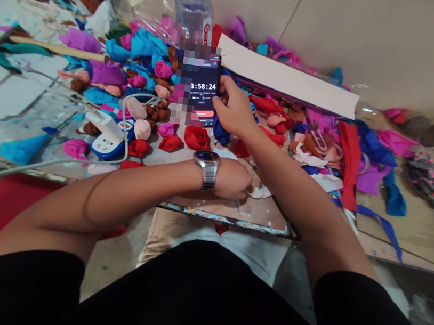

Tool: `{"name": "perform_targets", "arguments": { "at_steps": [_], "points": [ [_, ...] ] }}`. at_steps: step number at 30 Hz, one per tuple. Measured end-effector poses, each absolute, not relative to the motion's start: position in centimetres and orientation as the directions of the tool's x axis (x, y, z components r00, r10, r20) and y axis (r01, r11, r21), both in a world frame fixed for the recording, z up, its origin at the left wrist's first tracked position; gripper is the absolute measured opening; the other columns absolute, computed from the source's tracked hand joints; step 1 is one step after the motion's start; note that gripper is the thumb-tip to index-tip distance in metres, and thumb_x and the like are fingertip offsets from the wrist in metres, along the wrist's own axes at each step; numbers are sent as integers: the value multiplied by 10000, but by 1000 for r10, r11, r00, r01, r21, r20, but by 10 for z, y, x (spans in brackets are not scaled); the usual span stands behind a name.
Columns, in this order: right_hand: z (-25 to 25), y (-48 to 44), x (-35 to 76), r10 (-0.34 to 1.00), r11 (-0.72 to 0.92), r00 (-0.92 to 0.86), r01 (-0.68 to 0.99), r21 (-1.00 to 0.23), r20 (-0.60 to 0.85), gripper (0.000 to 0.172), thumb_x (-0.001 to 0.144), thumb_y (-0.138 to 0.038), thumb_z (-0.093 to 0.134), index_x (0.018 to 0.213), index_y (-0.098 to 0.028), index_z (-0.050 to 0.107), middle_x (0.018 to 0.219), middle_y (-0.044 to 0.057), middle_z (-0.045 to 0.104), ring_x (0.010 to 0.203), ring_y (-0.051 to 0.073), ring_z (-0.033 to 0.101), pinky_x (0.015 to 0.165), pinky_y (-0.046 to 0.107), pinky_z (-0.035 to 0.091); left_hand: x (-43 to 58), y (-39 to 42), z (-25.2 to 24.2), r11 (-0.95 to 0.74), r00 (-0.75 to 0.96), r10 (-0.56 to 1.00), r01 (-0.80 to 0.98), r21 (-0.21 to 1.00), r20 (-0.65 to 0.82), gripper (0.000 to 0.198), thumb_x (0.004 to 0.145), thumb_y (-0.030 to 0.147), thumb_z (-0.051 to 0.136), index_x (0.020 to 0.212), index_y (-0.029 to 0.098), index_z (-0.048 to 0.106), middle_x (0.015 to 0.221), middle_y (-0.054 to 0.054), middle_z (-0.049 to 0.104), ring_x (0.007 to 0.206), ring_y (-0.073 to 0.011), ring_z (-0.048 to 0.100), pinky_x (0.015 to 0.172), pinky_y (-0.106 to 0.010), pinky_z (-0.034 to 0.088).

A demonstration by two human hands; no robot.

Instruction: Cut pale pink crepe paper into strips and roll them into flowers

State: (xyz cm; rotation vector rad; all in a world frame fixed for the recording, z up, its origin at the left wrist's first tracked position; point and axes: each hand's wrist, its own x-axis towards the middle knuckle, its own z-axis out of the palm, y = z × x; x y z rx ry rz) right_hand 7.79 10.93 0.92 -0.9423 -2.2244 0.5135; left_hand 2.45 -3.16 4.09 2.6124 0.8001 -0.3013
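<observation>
My right hand (235, 106) grips the right edge of a smartphone (204, 93), thumb at its side. The phone stands tilted up, with large timer digits on its dark screen; a blurred patch hides part of it. My left hand (234, 180), with a metal-banded wristwatch (205, 170) at its wrist, rests near the table's front edge. Its fingers are curled shut, and what they hold, if anything, is hidden. A pale scrap (261, 193) lies against its fingertips. Red fabric-like flowers (196, 138) lie between the phone and my left forearm.
Behind the phone stands a plastic bottle (191, 13). A white cable runs from a blue-and-white power strip (111, 142). Green-handled pliers (6, 55) lie left, small thread snips (316, 136) right. A long white board (289, 76) leans behind; coloured flowers and scraps cover much of the table.
</observation>
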Motion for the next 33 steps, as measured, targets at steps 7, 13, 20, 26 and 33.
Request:
{"name": "perform_targets", "arguments": {
  "at_steps": [7,13,20,26,33],
  "points": [
    [8,102,79,762,638,-533,518,-571,368,272,958,-223,529,1221,-224,461,1154,85,694,1089,264,692,1032,446,534,24,-32,42,-763,813,497,576,293,-304,401,931,299,517,1194,252,816,1013,-102,818,866,-248,730,735,-336,471],
    [8,98,81,773,625,-527,538,-566,353,274,1009,-337,527,1251,-230,459,1158,90,694,1070,263,697,981,432,543,24,-32,45,-775,816,489,568,275,-308,369,926,288,509,1090,209,830,981,-113,812,844,-241,721,711,-330,447],
    [35,117,70,780,626,-428,538,-564,457,533,1050,-714,311,1075,-240,552,972,74,682,1016,247,663,932,394,522,24,-33,45,-776,817,479,565,280,-321,396,931,324,489,1083,176,823,1010,-144,806,888,-268,723,731,-349,460],
    [53,139,61,783,621,-425,577,-531,454,515,1050,-675,314,880,-247,544,843,70,630,918,266,651,858,428,539,24,-32,47,-775,805,476,574,265,-354,422,919,334,501,1147,163,811,1068,-153,806,936,-265,731,763,-340,471],
    [38,122,69,798,603,-438,559,-569,415,216,1009,-445,492,947,-249,558,966,61,688,966,248,649,938,412,546,24,-32,45,-738,800,504,594,318,-325,393,917,322,512,1125,217,828,1060,-126,809,910,-261,717,732,-340,446]
  ]
}}
